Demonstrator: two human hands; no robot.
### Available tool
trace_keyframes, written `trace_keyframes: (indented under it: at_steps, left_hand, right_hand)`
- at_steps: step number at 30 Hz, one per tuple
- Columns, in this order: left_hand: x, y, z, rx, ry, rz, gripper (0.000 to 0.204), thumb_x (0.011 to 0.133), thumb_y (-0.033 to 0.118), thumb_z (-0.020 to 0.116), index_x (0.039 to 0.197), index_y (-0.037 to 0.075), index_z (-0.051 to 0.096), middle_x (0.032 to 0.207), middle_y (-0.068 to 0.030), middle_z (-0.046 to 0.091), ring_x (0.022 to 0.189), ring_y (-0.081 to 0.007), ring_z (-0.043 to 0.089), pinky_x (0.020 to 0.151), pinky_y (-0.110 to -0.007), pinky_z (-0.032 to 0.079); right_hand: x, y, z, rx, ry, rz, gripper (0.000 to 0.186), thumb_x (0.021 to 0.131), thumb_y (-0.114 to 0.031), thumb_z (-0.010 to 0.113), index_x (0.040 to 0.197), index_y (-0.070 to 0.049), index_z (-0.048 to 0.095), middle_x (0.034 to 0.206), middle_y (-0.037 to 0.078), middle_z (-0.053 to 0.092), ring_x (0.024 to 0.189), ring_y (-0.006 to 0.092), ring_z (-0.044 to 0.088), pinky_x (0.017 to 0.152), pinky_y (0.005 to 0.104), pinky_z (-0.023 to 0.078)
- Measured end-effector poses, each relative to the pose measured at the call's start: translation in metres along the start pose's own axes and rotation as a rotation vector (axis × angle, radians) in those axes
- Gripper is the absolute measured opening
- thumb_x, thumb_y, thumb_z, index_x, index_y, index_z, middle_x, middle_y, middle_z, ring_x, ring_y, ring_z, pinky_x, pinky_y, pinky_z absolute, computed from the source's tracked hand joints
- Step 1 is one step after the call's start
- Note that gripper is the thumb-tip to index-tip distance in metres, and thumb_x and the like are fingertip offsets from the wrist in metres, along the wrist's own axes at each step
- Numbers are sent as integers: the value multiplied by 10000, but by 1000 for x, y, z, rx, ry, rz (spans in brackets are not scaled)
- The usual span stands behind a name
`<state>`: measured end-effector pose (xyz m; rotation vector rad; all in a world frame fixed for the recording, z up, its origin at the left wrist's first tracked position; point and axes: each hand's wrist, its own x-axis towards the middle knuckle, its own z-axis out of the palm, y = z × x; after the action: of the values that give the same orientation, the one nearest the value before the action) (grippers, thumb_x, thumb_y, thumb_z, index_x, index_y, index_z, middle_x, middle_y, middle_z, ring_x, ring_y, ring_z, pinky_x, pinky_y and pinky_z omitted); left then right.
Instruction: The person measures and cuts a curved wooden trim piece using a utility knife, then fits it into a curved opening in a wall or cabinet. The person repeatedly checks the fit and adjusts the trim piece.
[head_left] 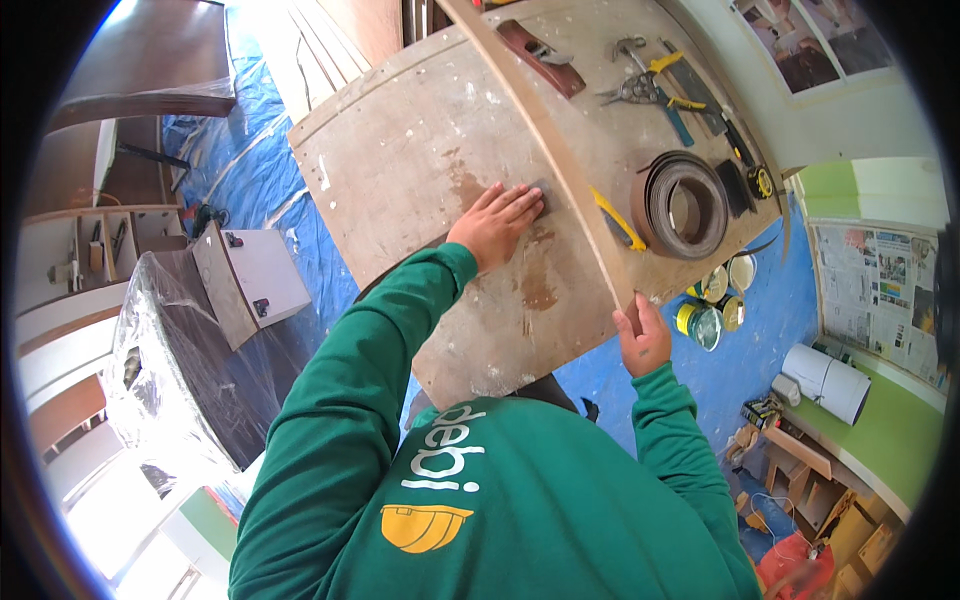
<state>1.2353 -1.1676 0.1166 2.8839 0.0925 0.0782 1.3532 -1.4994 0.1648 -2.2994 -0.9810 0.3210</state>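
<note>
A long curved wooden strip point(545, 130) stands on edge across a stained plywood worktop point(420, 150). My left hand point(497, 221) lies flat on the board with its fingertips pressed against the strip's side. Down at the near end of the strip, my right hand point(641, 337) pinches it at the board's edge. Both arms wear green sleeves.
Right of the strip lie a coil of brown edge banding point(683, 205), a yellow utility knife point(616, 219), a hand plane point(541, 58), pliers point(648, 90) and a tape measure point(763, 182). Paint tins point(705, 322) stand on blue floor sheeting. A plastic-wrapped cabinet point(190, 360) stands at left.
</note>
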Motion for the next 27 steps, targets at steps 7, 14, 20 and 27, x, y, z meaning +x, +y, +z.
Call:
trace_keyframes:
  at_steps: [7, 14, 20, 27]
  left_hand:
    - [-1, -3, -3, -24, -29, -7, 622, 923, 150, 539, 1535, 120, 434, 1621, -32, 377, 1520, -206, 297, 1273, -454, 178]
    - [-6, -8, 4, -92, 13, -16, 571, 946, 176, 536, 1512, 137, 476, 1630, -9, 364, 1511, -185, 314, 1267, -428, 211]
    - [-9, -6, 3, -144, 180, -71, 443, 932, 216, 603, 1363, 113, 605, 1444, -73, 518, 1354, -259, 466, 1190, -436, 319]
    - [-34, 9, -4, -80, 252, -223, 508, 941, 321, 634, 1392, 100, 564, 1384, -75, 555, 1321, -263, 474, 1137, -444, 342]
  right_hand:
    - [12, 11, 8, -81, -86, -79, 477, 899, -268, 734, 1267, 16, 623, 1101, 224, 678, 975, 419, 657, 826, 447, 547]
    - [25, 9, 7, -68, -125, -81, 480, 906, -282, 725, 1271, 11, 621, 1104, 216, 677, 974, 416, 653, 826, 447, 542]
    - [31, 11, 15, -101, -89, -19, 492, 911, -310, 718, 1267, 15, 620, 1124, 222, 671, 1001, 418, 647, 852, 457, 535]
    - [24, 14, 32, -57, 4, -37, 515, 913, -327, 720, 1254, 50, 636, 1145, 241, 677, 1038, 428, 649, 904, 456, 528]
